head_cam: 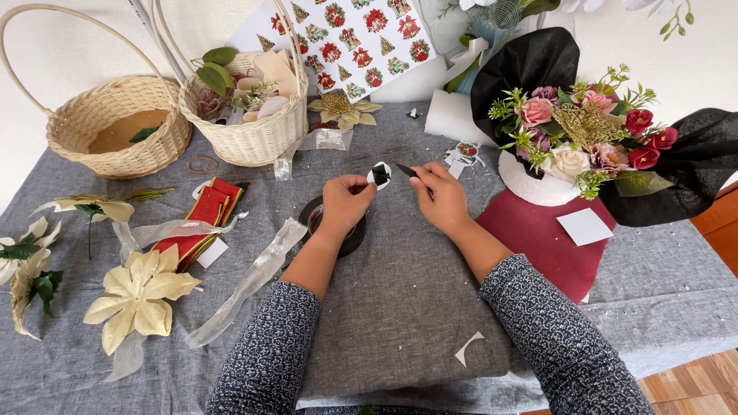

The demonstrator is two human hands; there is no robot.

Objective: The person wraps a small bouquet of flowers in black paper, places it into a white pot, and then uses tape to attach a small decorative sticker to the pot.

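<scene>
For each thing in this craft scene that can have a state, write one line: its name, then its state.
Left hand: pinching a small round cut-out.
Right hand: gripping a dark pointed tool, tip toward the cut-out.
Left basket: upright, almost empty.
Right basket: upright, filled with leaves and petals.
Silver ribbon: unrolled, lying loose on the cloth.
Flower arrangement: upright, wrapped in black.

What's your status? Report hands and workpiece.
Left hand pinching small round white cutout. Right hand holding thin dark strip beside it. Dark tape roll under left wrist.
</scene>
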